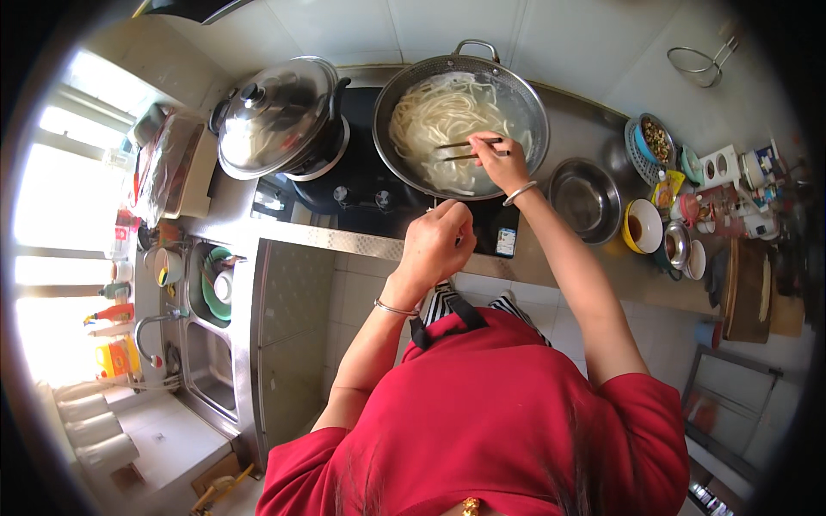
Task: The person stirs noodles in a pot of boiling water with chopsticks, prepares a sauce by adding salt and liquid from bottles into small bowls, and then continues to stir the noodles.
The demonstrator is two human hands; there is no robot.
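Observation:
My right hand grips a pair of dark chopsticks over a large steel wok. The chopstick tips reach into pale noodles lying in cloudy liquid. The wok sits on a black glass gas cooktop. My left hand is curled in front of the wok's near rim, above the counter's front edge; whether anything is inside its fingers is hidden.
A lidded steel pot stands left of the wok. To the right are an empty steel basin, a yellow bowl with brown liquid and a blue bowl of chopped food. A double sink lies at the left.

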